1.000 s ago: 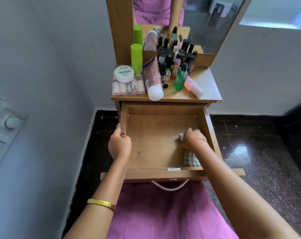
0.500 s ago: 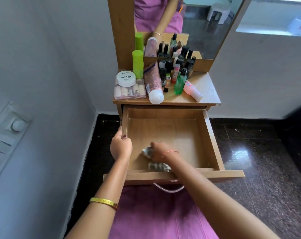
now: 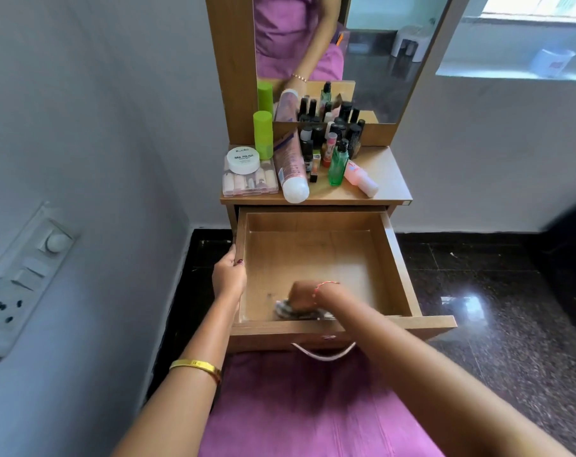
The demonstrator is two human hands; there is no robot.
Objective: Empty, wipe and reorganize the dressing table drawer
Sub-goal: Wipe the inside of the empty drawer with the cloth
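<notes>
Slid nearer the smooth wooden drawer's point(image 3: 395, 258) front-left corner, right hand point(image 3: 301, 295) fingers clutch a crumpled cloth point(image 3: 285, 310).

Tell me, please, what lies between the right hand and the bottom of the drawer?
In the head view, a crumpled cloth lies under the right hand, pressed on the drawer bottom near its front left corner.

One head-worn wide-angle view looks forward and steeply down from above and just in front of the pulled-out light wooden drawer point(image 3: 316, 265), close enough that it fills the frame's centre. Beyond the drawer rises the wood-framed mirror point(image 3: 346, 44), facing the camera; left of the drawer is a grey wall, right of it dark polished floor.
</notes>
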